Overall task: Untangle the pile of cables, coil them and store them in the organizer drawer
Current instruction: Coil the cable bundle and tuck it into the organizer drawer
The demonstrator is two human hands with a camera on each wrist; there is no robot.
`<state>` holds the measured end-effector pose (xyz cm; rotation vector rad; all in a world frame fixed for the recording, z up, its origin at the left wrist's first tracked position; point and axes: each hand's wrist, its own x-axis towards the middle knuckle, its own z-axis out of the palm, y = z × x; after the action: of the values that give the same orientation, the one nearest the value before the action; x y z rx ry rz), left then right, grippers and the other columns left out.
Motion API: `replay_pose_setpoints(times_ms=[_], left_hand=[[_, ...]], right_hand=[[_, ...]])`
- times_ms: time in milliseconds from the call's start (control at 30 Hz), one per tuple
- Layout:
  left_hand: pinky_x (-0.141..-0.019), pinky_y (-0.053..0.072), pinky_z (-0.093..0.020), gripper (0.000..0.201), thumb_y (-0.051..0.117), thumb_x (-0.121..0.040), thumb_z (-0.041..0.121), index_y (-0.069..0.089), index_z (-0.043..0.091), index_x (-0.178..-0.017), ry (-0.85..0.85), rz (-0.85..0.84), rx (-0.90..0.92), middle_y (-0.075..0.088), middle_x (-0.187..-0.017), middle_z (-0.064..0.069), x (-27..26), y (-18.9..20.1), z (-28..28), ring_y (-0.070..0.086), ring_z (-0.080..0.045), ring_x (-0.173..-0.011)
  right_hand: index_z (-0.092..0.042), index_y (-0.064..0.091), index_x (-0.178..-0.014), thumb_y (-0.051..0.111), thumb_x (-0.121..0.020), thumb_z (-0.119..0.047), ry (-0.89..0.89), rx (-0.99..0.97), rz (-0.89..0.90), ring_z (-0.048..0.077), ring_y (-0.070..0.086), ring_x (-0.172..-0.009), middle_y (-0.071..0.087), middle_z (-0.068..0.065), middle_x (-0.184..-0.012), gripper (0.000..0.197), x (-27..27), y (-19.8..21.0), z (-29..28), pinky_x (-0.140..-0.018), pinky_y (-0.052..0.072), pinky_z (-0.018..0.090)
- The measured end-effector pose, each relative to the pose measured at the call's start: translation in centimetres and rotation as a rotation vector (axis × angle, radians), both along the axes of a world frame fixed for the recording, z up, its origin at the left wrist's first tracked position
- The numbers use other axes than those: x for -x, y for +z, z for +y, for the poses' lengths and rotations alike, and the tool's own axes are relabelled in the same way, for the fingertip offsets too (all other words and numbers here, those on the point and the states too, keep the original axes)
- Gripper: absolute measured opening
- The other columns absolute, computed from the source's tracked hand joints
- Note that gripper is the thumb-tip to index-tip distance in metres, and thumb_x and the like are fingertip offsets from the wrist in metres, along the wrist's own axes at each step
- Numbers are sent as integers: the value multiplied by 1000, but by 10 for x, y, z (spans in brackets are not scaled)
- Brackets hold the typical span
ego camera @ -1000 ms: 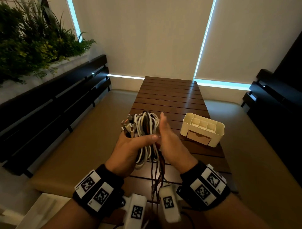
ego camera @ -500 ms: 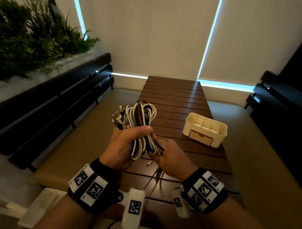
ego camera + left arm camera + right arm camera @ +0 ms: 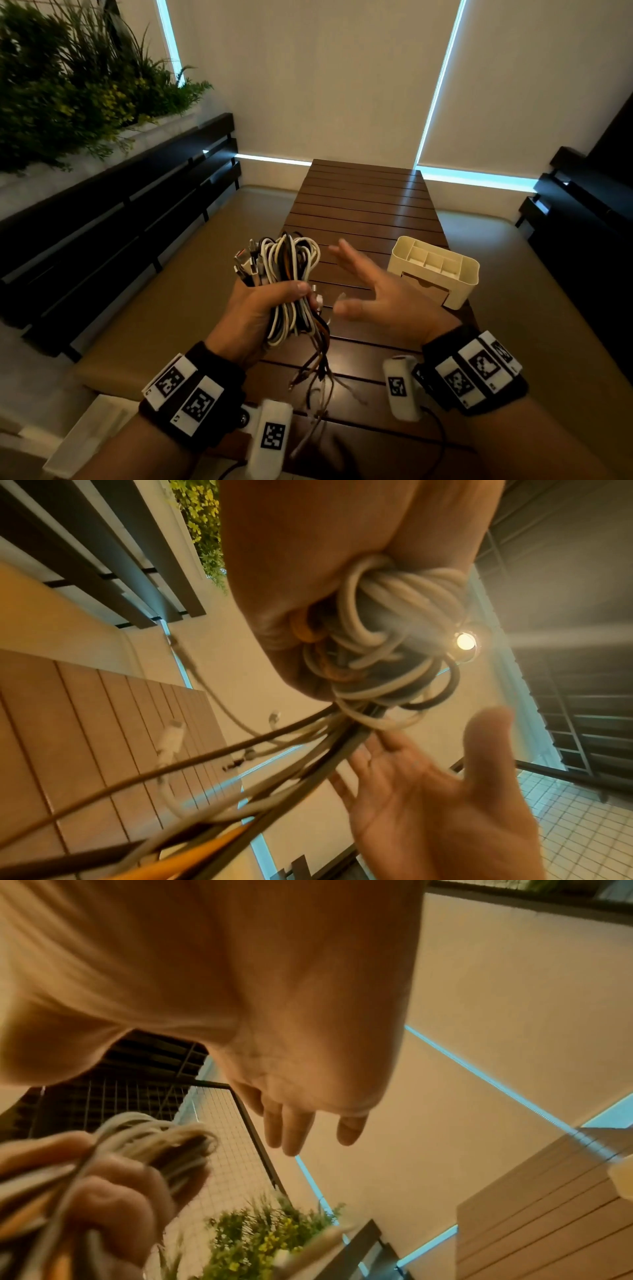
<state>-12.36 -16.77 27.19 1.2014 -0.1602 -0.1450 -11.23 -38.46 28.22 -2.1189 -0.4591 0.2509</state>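
Observation:
My left hand [image 3: 263,308] grips a tangled bundle of white, black and orange cables [image 3: 287,270] upright above the wooden table [image 3: 363,205]. Loops and plugs stick out above the fist, and loose ends [image 3: 318,377] hang below it toward the table. In the left wrist view the bundle [image 3: 387,642] fills my palm and the strands [image 3: 240,777] trail down. My right hand [image 3: 373,291] hovers just right of the bundle with fingers spread, holding nothing; its fingers [image 3: 291,1129] are straight. A cream organizer [image 3: 435,267] with top compartments and a closed front drawer [image 3: 424,291] stands on the table further right.
The slatted table runs away toward a blind-covered window. Tan bench cushions [image 3: 164,301] flank it on both sides, with dark slatted backrests [image 3: 120,219]. A planter of green foliage [image 3: 68,85] sits high at the left. A white object [image 3: 85,435] lies at the lower left.
My right hand has let go of the cable strands and moved right, opening with spread fingers. My left hand keeps its grip on the bundle, whose ends now hang free.

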Motion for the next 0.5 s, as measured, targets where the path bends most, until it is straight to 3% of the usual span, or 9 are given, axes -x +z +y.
replay_pose_setpoints(times_ms=[167,233,300,333,400,467,500], left_hand=[[-77,60,-51,46,66,-78,7,66,8,-124,-32,-44,-23,73,-109,-22,1,-2,-12,72,-39,-98],[-75,60,-49,45,66,-78,6,65,5,-123,-18,-39,5,72,-107,-24,-3,-4,-13,72,-41,-97],[-69,60,-46,43,67,-78,9,65,0,-120,16,-11,27,71,-103,-25,-8,-6,-12,71,-41,-88],[-66,59,-42,43,68,-77,11,64,-4,-117,44,12,37,69,-99,-26,-11,-6,-11,70,-40,-83],[-60,57,-36,45,69,-75,15,61,-13,-110,119,45,63,64,-91,-27,-18,-5,-9,67,-34,-73],[-57,55,-34,47,69,-74,15,59,-16,-109,208,47,106,61,-89,-27,-24,-1,-9,66,-30,-68],[-57,55,-34,47,69,-74,15,59,-16,-109,247,39,128,61,-89,-27,-26,1,-8,67,-29,-67]], right_hand=[[-42,11,-157,59,-84,-65,63,-104,-69,-5,18,-147,15,-29,-161,90,4,6,22,-121,24,30],[-41,12,-157,58,-83,-66,36,-121,-95,-6,19,-147,16,-26,-162,91,3,2,24,-119,26,27],[-39,21,-156,61,-86,-64,-64,-172,-172,-8,30,-142,31,-23,-157,84,5,-1,25,-113,35,23],[-38,31,-151,61,-88,-59,-158,-227,-215,-11,41,-132,44,-22,-147,73,6,-3,25,-104,43,19],[-34,53,-127,58,-85,-54,-379,-374,-239,-8,61,-93,63,-18,-106,47,11,-5,26,-76,52,18],[-25,57,-106,52,-82,-57,-436,-476,-65,4,57,-59,61,-8,-72,41,16,-6,27,-55,46,20],[-21,56,-100,48,-83,-59,-399,-469,46,9,53,-52,57,-4,-65,43,19,-9,29,-49,44,21]])
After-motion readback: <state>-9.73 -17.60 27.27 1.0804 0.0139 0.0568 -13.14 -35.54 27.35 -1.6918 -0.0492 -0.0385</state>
